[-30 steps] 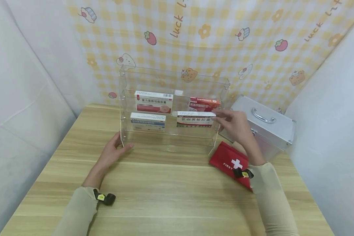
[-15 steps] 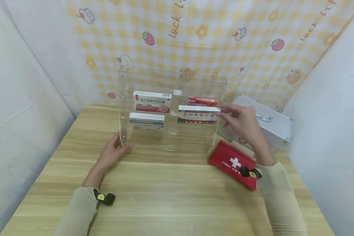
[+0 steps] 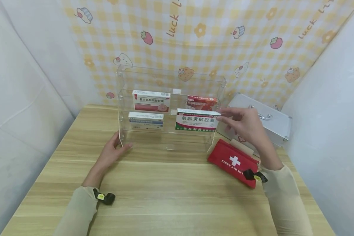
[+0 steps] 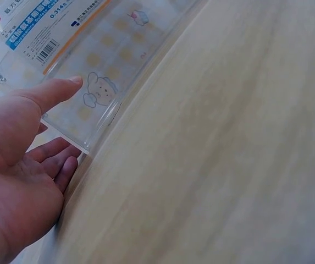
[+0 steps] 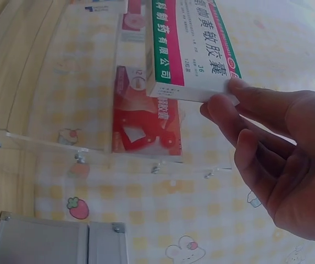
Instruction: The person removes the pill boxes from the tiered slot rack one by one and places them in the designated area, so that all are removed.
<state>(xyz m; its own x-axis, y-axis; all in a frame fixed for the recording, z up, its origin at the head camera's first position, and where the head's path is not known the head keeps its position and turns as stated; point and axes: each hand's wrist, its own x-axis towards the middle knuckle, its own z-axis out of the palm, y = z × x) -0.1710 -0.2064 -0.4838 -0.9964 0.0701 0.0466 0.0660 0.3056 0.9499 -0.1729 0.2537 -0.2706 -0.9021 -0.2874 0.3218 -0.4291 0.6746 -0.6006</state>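
Observation:
My right hand [image 3: 245, 126] pinches one end of a white, green and magenta medicine box [image 3: 196, 121] between thumb and fingers. In the right wrist view that medicine box [image 5: 193, 49] is held in front of the rack, its printed face showing. A clear acrylic display rack [image 3: 168, 147] stands on the table. My left hand [image 3: 113, 152] grips its lower left side, thumb on the inner side and fingers on the outer side, as the left wrist view of the hand [image 4: 25, 165] shows. On the rack's shelves are a red medicine box [image 3: 201, 103], a white-and-red one [image 3: 151, 102] and a white-and-blue one [image 3: 146, 122].
A red first aid pouch [image 3: 234, 162] lies right of the rack on the wooden table [image 3: 165, 196]. Behind the pouch stands a silver metal case [image 3: 271, 126] with a handle. A yellow checked cloth [image 3: 212, 49] hangs at the back, and white sheets flank both sides.
The held medicine box has come forward off the lower right shelf area and tilted, so more of its front face shows. My right hand moved slightly right with it. My left hand stays put.

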